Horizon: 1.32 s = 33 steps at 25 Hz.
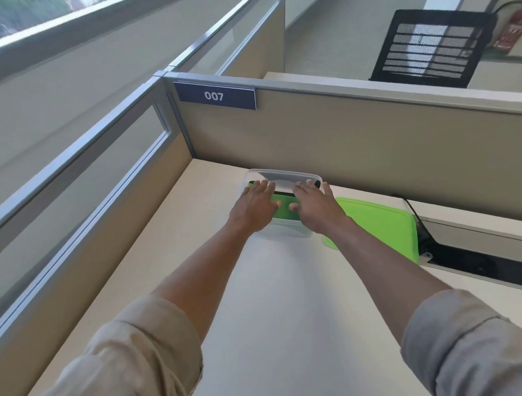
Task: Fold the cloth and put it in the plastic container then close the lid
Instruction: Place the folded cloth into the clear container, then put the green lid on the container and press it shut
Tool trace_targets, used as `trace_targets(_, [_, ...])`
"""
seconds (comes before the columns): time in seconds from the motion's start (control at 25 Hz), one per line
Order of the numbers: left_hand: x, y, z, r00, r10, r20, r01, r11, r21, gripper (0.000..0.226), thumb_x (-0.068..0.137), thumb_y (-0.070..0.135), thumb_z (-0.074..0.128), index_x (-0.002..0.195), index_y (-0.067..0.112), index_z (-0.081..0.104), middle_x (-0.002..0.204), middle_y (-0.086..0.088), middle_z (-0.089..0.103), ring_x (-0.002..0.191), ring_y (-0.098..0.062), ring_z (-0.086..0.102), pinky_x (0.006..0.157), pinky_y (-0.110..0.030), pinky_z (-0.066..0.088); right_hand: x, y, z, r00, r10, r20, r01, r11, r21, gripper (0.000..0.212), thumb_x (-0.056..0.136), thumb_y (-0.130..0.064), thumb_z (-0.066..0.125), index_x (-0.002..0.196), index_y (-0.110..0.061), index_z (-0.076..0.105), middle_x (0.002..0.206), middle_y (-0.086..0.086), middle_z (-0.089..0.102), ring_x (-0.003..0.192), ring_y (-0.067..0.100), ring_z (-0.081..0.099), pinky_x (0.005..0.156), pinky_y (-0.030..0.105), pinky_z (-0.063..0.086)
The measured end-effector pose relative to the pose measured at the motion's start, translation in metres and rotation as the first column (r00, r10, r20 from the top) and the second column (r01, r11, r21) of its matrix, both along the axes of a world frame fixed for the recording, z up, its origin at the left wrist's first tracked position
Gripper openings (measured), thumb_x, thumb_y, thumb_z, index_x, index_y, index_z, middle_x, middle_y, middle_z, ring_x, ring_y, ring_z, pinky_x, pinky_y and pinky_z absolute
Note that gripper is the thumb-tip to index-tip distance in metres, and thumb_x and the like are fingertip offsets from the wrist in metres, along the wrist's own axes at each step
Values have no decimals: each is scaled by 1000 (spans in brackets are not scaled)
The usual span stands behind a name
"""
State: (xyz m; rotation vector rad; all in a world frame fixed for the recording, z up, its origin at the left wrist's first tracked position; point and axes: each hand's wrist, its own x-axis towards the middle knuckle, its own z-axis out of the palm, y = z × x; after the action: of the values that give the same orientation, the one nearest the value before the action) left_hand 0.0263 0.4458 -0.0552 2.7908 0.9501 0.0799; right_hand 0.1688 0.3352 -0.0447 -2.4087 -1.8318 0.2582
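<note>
A clear plastic container (282, 175) stands on the desk against the far partition. Inside it lies a folded green cloth (285, 210) with a dark edge. My left hand (255, 208) and my right hand (316, 207) both rest flat on the cloth inside the container, fingers spread, pressing down on it. The green lid (379, 223) lies flat on the desk just right of the container, partly hidden by my right forearm.
The beige desk (271, 286) is bounded by partitions at the left and the back, one with a "007" sign (214, 95). A cable slot with black cables (463, 259) runs along the right. A black mesh chair (432, 48) stands beyond the partition.
</note>
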Motion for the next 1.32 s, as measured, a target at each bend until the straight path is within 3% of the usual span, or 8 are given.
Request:
trace_targets(0.12, [6,-36,13,983,-41,180,15,990,142,56,97,29,53,146,5,38,151,-15,40,141,-33,34,115,-44,27,7,-25,4,999,-38,-35,43,987,154,46,99,-28,44,141,-11,38,150,7,41,141,26,31,111,50,24])
trace_targets(0.28, [29,-105,20,946,-225,232,128,919,372,54,88,21,57,140,13,42,125,-8,51,109,-29,49,89,-40,43,32,-66,9,991,-128,-34,132,969,210,44,96,-20,49,138,-7,44,140,10,52,131,28,44,99,46,39])
trace_targets(0.48, [55,-151,-3,944,-316,92,284,923,260,43,81,9,61,124,14,54,114,-9,55,93,-28,56,75,-39,46,61,-129,2,966,-257,-21,258,958,129,44,93,-16,55,135,-6,45,132,12,56,123,32,49,95,45,41])
trace_targets(0.64, [62,-165,-24,968,-247,-47,252,959,131,39,83,7,62,121,13,57,122,-9,56,103,-28,58,82,-41,49,85,-174,-14,962,-273,14,274,962,0,46,90,-7,54,135,-10,46,134,8,55,122,31,50,92,41,44])
trace_targets(0.92, [70,-171,-28,966,-237,-102,254,946,202,32,87,-4,45,113,10,58,106,-8,61,100,-28,57,81,-40,45,97,-207,-42,952,-305,-7,302,947,-114,56,89,-11,58,143,-14,40,154,4,35,134,28,40,104,42,39])
trace_targets(1.12, [73,-176,-28,980,-181,-86,196,955,223,20,77,-7,61,86,11,63,78,-6,63,74,-26,61,58,-36,46,98,-209,-54,963,-271,-9,268,957,-111,55,89,-9,59,141,-11,42,154,6,34,136,27,38,106,42,38])
trace_targets(1.32, [67,-174,-27,958,-270,-93,286,914,287,32,49,-5,80,64,15,60,56,0,54,45,-16,53,39,-25,34,92,-205,-54,972,-235,30,236,971,-36,53,87,6,50,138,-5,45,152,10,37,133,29,41,104,40,39])
